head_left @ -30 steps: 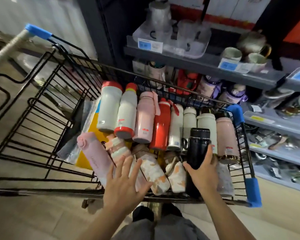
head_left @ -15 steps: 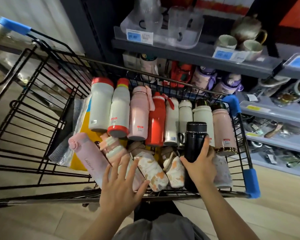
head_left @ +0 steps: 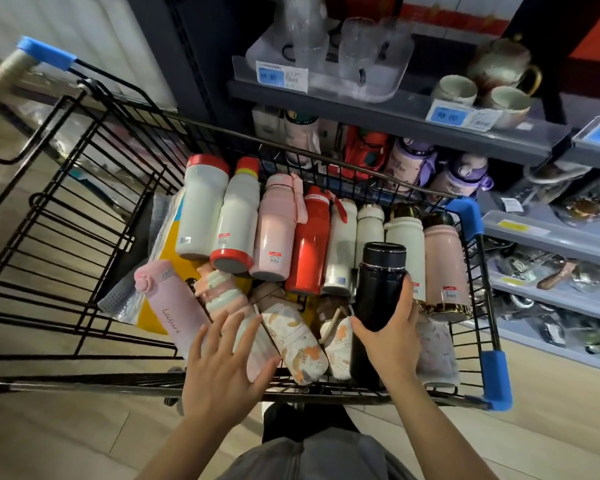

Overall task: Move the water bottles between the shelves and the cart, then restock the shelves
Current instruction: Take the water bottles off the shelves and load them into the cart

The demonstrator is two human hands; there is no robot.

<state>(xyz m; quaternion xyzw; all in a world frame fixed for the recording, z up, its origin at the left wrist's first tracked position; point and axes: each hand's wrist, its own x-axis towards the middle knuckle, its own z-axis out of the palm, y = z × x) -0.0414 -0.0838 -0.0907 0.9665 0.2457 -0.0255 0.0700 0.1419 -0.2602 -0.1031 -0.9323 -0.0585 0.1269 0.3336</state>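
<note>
Right hand point(head_left: 390, 344) wraps the black bottle point(head_left: 378, 289) low on its body, in the cart point(head_left: 478, 306) at its right side, long axis pointing away toward the shelf point(head_left: 378, 109); left hand point(head_left: 222, 372) hovers spread over the pink bottles point(head_left: 174, 306), holding nothing

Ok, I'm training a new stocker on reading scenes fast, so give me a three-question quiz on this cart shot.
1. True or false: the right hand grips the black bottle.
2. Which bottle lies directly between the pink strap bottle and a white bottle in the far row? A) red bottle B) purple bottle C) glass cup
3. Fill in: the left hand has its fingers ____ above the bottles at the cart's near end.

Key: 1 true; 2 A, the red bottle; 3 spread.
</note>
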